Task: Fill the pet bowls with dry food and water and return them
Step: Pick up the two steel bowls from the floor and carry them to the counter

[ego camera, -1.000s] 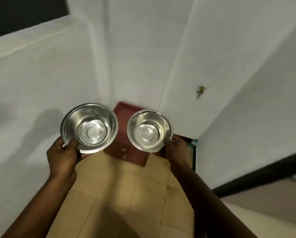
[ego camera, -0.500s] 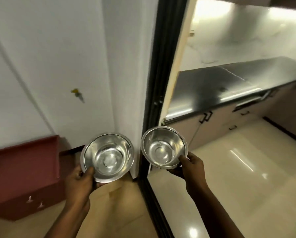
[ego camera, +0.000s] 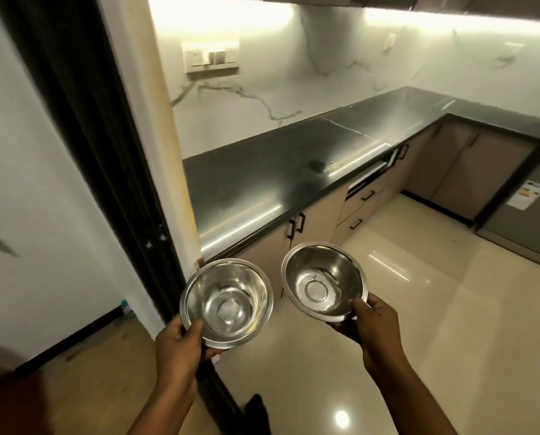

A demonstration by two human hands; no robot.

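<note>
Left hand (ego camera: 181, 346): grasps the left bowl (ego camera: 227, 302) at its near rim, thumb laid over the rim's inner edge, the other fingers clenched underneath.
Right hand (ego camera: 377, 332): grasps the right bowl (ego camera: 324, 284) at its near right rim, thumb on the rim, the other fingers curled below the bowl.
Left bowl: shiny steel, nothing inside, held in the air in front of the door frame (ego camera: 105, 158) and above the floor (ego camera: 419, 324), tilted a little toward the camera.
Right bowl: shiny steel, nothing inside, held just beside the left bowl and apart from it, slightly higher, over the cream floor.
Desk (ego camera: 262, 183): long black glossy top running along the marbled wall (ego camera: 294, 73) and turning at the far corner; both bowls are well apart from it, held lower and nearer the camera.
Cabinets (ego camera: 319, 221): beige fronts with black handles below the desk.
Switch plate (ego camera: 210, 56): on the wall above the near end of the desk; no lettering can be read.
Appliance (ego camera: 529, 221): grey front at the right edge, carrying a white label (ego camera: 526, 194) with small coloured marks; its print is too small to read.
Writing on the bowls: none can be made out.
</note>
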